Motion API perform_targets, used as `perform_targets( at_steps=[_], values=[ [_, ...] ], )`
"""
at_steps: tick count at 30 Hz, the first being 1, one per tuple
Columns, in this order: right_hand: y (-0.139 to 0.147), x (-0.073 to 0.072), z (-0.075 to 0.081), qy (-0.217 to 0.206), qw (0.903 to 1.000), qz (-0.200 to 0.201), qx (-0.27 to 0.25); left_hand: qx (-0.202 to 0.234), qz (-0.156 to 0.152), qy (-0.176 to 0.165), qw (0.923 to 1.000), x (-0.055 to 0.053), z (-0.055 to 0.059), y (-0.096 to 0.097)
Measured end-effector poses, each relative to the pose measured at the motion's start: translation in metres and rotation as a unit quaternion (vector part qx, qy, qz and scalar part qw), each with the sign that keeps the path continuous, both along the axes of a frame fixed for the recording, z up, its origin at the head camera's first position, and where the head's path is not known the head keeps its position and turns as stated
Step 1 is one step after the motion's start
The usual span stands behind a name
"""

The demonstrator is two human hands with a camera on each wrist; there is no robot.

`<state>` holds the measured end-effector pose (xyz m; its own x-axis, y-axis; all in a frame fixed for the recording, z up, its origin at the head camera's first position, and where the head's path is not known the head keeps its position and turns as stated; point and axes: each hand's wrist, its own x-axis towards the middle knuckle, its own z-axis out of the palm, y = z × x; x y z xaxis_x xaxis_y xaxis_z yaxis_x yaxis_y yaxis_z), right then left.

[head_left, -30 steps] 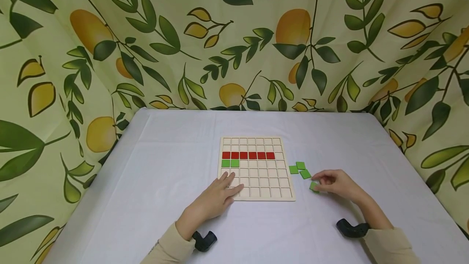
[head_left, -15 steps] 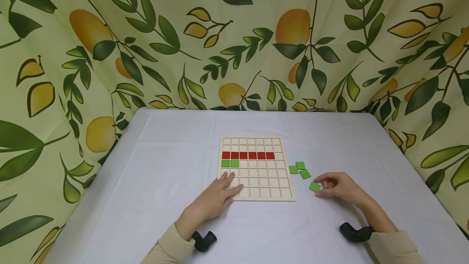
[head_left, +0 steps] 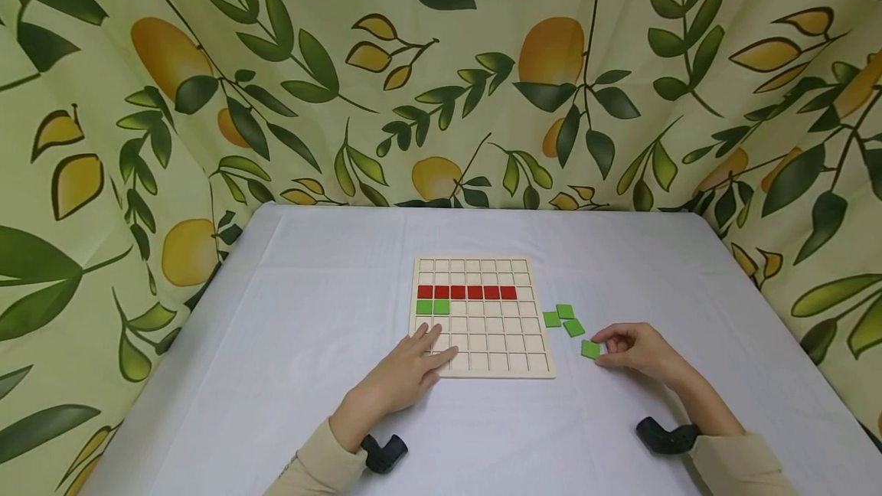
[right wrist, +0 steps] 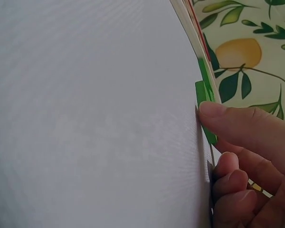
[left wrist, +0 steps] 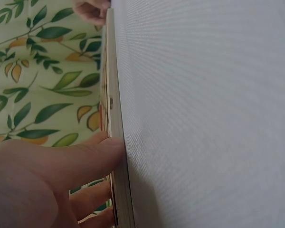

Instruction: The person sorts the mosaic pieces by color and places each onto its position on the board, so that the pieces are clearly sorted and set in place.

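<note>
Item: one pale wooden square board (head_left: 496,343), its face scored into a grid of square cells, lying flat on the table (head_left: 331,266), which is covered with white cloth, in front of you.

Item: six red square tiles (head_left: 475,292), set side by side in the third row from the far edge, filling it from the left end.

Item: two green square tiles (head_left: 433,307), in the two leftmost cells of the next row towards you.

Item: your left hand (head_left: 406,370), on the near left part of the board, fingers spread wide over the cells; in the left wrist view your thumb rests against the board's edge.

Item: your right hand (head_left: 634,347), right of the board and apart from it, thumb and fingertip drawn narrow, pinching one single green square tile (head_left: 590,350) by its right side; whether that tile touches the cloth, you cannot tell.

Item: three loose green square tiles (head_left: 574,327), grouped between the board's right edge and your pinched tile, lying on the cloth.

Item: one black device (head_left: 667,436) at your right wrist, with a beige sleeve (head_left: 733,461) behind it.

Item: printed curtain (head_left: 441,98), leaves and orange fruit on pale ground, behind the table.
</note>
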<state>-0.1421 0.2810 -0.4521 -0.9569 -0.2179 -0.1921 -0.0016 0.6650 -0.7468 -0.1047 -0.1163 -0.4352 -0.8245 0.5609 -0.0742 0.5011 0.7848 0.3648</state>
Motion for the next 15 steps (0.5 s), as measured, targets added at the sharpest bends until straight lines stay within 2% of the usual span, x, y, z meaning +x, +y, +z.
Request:
perform_targets(
  at_steps=[15],
  values=[
    [-0.0006, -0.0007, -0.0002, 0.008, 0.9999, 0.005, 0.010, 0.003, 0.004, -0.009, 0.9999, -0.0001, -0.0005, -0.0003]
  ],
)
